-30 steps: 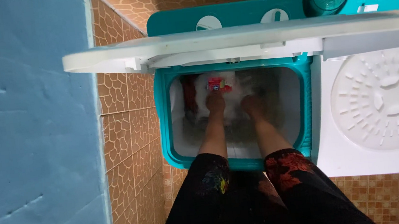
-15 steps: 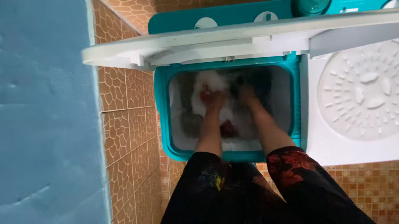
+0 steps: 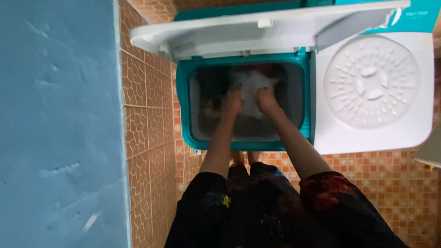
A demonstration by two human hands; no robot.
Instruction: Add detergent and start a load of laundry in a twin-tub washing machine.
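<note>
Tiled corner; one washing machine (image 3: 307, 132); left hand (image 3: 233, 101) and right hand (image 3: 266, 99) grip one white cloth (image 3: 251, 83).

We see a dim, soft picture. The open wash tub (image 3: 248, 102) lies in deep shadow, and the white cloth (image 3: 252, 86) inside, with the left hand (image 3: 233, 101) and right hand (image 3: 268, 100) on it, is smeared by motion blur. The raised white lid (image 3: 270, 27) and spinner cover (image 3: 370, 82) catch the brightest light. Edges bend slightly.
</note>
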